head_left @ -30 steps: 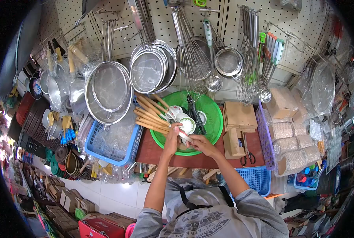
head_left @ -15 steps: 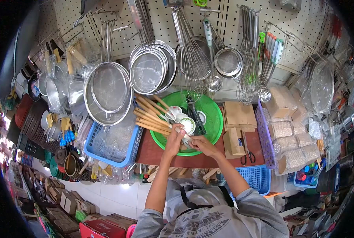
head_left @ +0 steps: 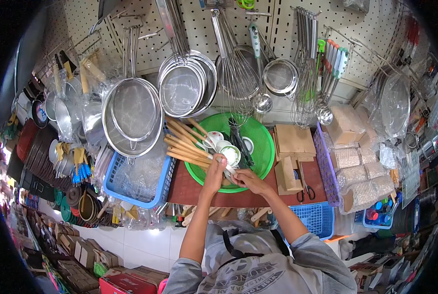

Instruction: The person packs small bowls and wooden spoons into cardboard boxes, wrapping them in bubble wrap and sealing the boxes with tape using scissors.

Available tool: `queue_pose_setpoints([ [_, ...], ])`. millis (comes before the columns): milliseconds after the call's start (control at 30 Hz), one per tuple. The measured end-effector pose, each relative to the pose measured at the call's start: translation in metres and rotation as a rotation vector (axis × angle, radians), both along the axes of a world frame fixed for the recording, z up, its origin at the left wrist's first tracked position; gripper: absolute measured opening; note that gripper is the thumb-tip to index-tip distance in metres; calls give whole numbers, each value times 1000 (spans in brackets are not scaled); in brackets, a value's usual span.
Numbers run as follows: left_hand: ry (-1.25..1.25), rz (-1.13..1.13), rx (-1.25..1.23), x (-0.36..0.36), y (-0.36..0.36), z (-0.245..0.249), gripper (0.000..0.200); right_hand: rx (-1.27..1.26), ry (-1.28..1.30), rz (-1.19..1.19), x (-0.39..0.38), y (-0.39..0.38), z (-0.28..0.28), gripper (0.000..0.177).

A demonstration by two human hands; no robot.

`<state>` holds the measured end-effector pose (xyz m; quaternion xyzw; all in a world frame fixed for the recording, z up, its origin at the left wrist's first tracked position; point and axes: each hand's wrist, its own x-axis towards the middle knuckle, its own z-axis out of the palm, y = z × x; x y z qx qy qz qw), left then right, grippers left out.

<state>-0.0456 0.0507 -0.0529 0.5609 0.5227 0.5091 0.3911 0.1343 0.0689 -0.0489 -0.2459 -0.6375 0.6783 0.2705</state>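
Note:
Both hands meet over the front part of a green round basket (head_left: 264, 169). My left hand (head_left: 215, 172) is closed on a bundle of wooden-handled utensils (head_left: 184, 145), whose handles fan out to the upper left over the basket's rim. My right hand (head_left: 248, 180) is closed at the pale lower end of the bundle, touching it close beside my left hand; its fingertips are partly hidden. Small white bowls (head_left: 231, 155) lie in the basket beyond the hands, and black-handled items (head_left: 239, 139) rest beside them.
A blue basket (head_left: 167, 181) with clear plastic is at left. To the right are cardboard pieces (head_left: 295, 139), an open carton (head_left: 287, 176), scissors (head_left: 306, 194) and a purple basket (head_left: 327, 171). Strainers (head_left: 133, 110) and whisks (head_left: 234, 73) hang from the pegboard behind.
The view has shifted slightly. Both hands keep their hold on the bundle, with only a small change in finger position.

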Motion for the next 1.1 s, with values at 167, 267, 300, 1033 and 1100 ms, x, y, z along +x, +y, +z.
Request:
queue_pose_setpoints([
  [167, -17, 13, 6, 2, -4, 9, 30, -43, -49, -43, -3, -2, 9, 28],
  [267, -42, 21, -1, 3, -4, 9, 28, -32, -50, -41, -4, -2, 8, 29],
  [300, -36, 20, 10, 2, -3, 7, 28, -21, -45, -35, -4, -1, 6, 30],
  [1033, 47, 68, 103, 2, -3, 9, 28, -51, -24, -42, -4, 1, 8, 31],
  [1100, 74, 63, 83, 2, -4, 9, 28, -48, -5, -25, -4, 3, 4, 33],
])
